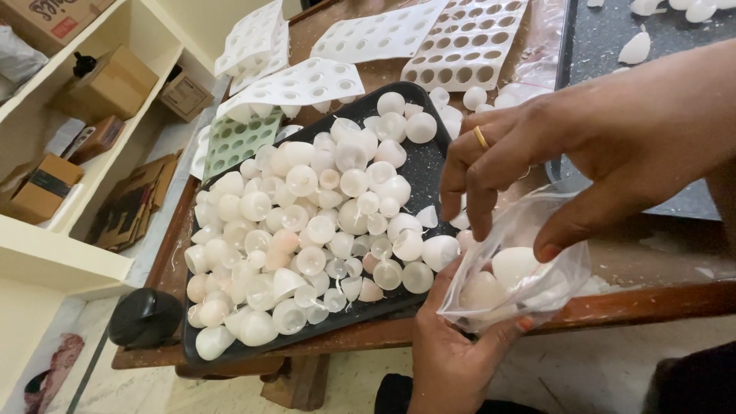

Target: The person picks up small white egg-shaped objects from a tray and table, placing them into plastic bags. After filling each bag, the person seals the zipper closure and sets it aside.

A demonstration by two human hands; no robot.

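My left hand (452,349) cups a clear plastic bag (521,264) from below, at the table's front edge. Inside the bag lie a few white wax shells (512,264). My right hand (567,153), with a gold ring on one finger, pinches the bag's open top between thumb and fingers. Left of both hands a black tray (418,165) is heaped with several white, rounded wax shells (307,230), some dome-shaped, some cone-shaped.
White moulds with round holes (468,42) and a green mould (238,142) lie behind the tray on the wooden table (652,303). A black round object (144,318) sits at the table's left corner. Shelves with cardboard boxes (107,84) stand at left. More shells (636,47) lie on a dark surface at the back right.
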